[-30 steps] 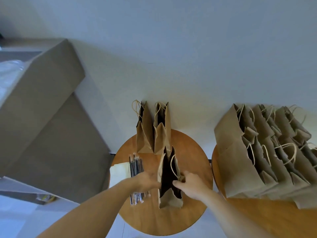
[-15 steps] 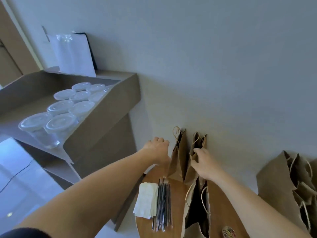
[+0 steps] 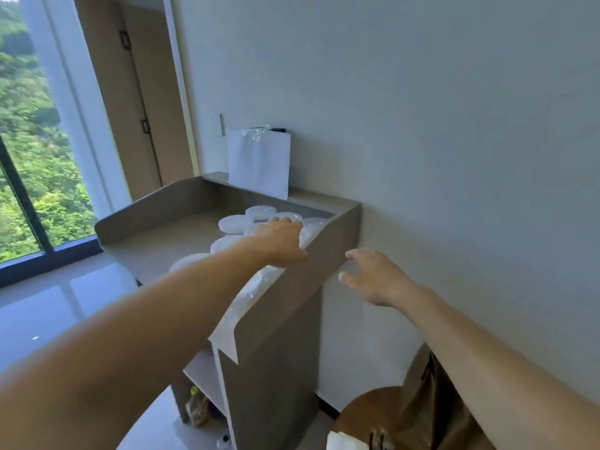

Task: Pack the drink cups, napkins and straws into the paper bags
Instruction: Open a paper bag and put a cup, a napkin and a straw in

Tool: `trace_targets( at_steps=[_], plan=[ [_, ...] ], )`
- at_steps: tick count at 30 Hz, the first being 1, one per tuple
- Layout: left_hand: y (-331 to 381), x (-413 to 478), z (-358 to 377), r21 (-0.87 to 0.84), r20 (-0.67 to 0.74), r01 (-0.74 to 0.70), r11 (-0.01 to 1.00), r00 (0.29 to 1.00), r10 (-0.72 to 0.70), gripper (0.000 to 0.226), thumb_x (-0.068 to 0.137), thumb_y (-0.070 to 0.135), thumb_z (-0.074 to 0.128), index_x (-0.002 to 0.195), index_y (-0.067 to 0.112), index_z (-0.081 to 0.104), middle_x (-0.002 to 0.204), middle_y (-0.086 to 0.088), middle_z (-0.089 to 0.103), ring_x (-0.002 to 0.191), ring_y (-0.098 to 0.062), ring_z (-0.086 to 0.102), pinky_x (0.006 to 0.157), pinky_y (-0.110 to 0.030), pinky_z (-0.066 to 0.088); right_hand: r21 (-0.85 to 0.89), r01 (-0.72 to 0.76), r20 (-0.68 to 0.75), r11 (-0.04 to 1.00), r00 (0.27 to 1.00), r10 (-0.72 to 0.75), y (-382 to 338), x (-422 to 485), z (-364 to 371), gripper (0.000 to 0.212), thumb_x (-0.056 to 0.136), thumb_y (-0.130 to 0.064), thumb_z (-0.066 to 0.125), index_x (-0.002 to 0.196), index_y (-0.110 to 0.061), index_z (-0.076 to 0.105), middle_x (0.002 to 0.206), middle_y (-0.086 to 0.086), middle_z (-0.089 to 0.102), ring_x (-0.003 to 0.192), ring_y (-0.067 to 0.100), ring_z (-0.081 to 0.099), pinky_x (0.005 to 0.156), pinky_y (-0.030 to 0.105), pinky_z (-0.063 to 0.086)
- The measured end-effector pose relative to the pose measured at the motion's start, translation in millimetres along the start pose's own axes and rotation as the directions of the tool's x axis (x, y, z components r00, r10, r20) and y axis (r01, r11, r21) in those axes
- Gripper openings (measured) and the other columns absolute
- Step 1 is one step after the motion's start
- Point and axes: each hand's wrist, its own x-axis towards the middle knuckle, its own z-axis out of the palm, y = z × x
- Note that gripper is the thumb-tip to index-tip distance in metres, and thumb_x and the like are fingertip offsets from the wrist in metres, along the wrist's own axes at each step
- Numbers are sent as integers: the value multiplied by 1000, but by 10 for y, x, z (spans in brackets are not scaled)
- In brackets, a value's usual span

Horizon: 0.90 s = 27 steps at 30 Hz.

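L hand over lidded cups, fingers loose; R hand spread, empty

Clear lidded plastic cups cluster on the grey raised-edge counter, with a flat white paper bag behind them against the wall. Left hand is over the cups, right hand just right of the counter. Below right, a round wooden table carries a brown paper bag.
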Motion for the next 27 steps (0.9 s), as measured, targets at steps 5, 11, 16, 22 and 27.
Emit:
trace_targets(
  at_steps=[5,11,16,22,27],
  plan=[
    [-1166,260,-118,-71,-18,114,991,993,-116,67,87,45,61,146,21,38,147,-4,44,131,-29,43,98,-43,44,-24,63,23,998,998,-63,-820,882,40,57,93,-43,53,143,-17,43,151,6,39,135,27,40,107,38,37],
    [-2247,558,20,-80,50,224,971,974,-221,59,86,45,58,138,18,44,136,-5,48,122,-29,47,87,-40,45,-33,109,79,994,991,-106,-1615,1928,360,64,87,-47,57,144,-22,40,146,4,44,115,25,55,86,34,43],
    [-2750,801,229,-104,95,221,970,973,-212,67,87,47,60,144,20,37,143,-4,42,130,-28,40,94,-39,42,-78,171,166,982,974,-156,-1962,2633,628,80,77,-52,65,146,-22,37,150,1,39,135,25,41,102,39,40],
    [-2996,977,472,-130,145,210,969,971,-191,69,86,45,59,145,19,36,143,-4,42,132,-27,38,98,-40,42,-183,205,338,961,932,-134,-2096,3176,853,110,67,-46,81,155,-31,18,160,-5,23,144,20,30,111,40,36],
    [-3175,1045,594,-140,173,222,965,965,-197,66,85,46,57,142,18,39,141,-5,44,130,-27,40,98,-41,43,-287,214,427,934,901,-76,-2100,3442,985,119,60,-46,86,154,-38,14,157,-10,24,143,25,29,109,47,39]
  ],
)
